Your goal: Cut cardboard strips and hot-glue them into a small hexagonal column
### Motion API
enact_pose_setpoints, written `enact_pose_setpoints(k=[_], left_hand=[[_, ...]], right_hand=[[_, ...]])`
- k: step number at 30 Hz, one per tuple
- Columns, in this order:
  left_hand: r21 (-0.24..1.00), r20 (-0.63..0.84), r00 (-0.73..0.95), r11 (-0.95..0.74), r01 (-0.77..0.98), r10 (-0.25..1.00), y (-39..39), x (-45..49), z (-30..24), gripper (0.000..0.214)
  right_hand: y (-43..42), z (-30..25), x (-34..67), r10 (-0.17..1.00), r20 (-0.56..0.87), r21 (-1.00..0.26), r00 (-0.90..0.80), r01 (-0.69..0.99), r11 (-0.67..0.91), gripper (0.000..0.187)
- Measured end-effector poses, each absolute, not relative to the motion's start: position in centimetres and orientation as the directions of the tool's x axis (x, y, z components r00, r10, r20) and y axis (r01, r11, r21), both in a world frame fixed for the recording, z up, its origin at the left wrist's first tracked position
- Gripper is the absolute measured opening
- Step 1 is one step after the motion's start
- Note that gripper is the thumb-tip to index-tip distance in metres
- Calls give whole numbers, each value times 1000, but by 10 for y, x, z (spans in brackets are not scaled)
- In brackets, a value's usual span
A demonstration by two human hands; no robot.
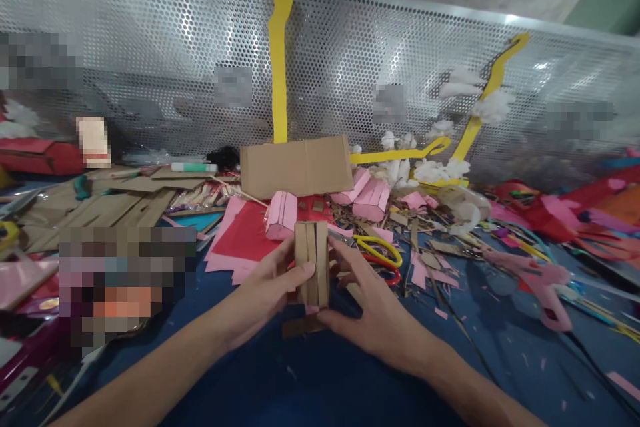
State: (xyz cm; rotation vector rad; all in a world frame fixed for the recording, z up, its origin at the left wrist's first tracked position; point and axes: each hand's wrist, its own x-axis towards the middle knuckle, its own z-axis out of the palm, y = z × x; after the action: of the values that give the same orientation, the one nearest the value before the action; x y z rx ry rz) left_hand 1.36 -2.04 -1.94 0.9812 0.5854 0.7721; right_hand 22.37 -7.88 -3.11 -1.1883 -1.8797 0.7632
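Note:
Between my hands stands a small cardboard box (311, 260), made of strips with a gap running down its near face. My left hand (273, 280) grips it from the left, thumb pressed on the front. On the other side, my right hand (375, 307) curls its fingers and thumb round the right edge. A loose cardboard strip (300, 327) lies on the blue table just below. Behind the box sit a pink paper-covered block (281, 215) and stacked red and pink paper sheets (237, 233). Yellow-handled scissors (383, 248) lie beyond my right hand.
A pink glue gun (537, 280) with a cord rests at right. Cardboard pieces (115, 210) and a glue stick (194, 167) lie at left. Yellow cutouts (280, 47) and white fluff (493, 107) stand against a perforated metal panel (340, 53). Paper scraps (425, 273) litter the table.

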Motion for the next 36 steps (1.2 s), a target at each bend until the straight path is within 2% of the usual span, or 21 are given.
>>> enact_pose_setpoints(k=[5, 9, 12, 16, 22, 29, 33, 36], left_hand=[[920, -78, 491, 252, -300, 868, -12, 12, -20, 62], [934, -113, 513, 267, -237, 851, -12, 10, -20, 64], [942, -138, 539, 278, -186, 831, -15, 10, -21, 57], [950, -129, 563, 265, -166, 816, -18, 11, -23, 50], [951, -125, 553, 259, -170, 824, -16, 11, -25, 52], [968, -153, 562, 239, -82, 813, -15, 9, -18, 55], [970, -120, 576, 218, -104, 809, -15, 8, -16, 50], [966, -131, 564, 233, -112, 815, -14, 7, -19, 46]], right_hand=[[-78, -33, 222, 914, 307, -750, -266, 523, 405, 88], [-79, -32, 223, 904, 355, -710, -238, 561, 426, 110], [-81, -31, 224, 908, 343, -665, -241, 621, 415, 128], [-83, -29, 224, 916, 291, -658, -275, 638, 400, 137], [-84, -26, 222, 909, 284, -669, -304, 617, 415, 136], [-85, -21, 222, 903, 267, -704, -336, 573, 421, 131], [-85, -20, 224, 908, 211, -735, -361, 554, 391, 128], [-84, -21, 227, 900, 220, -715, -376, 565, 411, 126]])
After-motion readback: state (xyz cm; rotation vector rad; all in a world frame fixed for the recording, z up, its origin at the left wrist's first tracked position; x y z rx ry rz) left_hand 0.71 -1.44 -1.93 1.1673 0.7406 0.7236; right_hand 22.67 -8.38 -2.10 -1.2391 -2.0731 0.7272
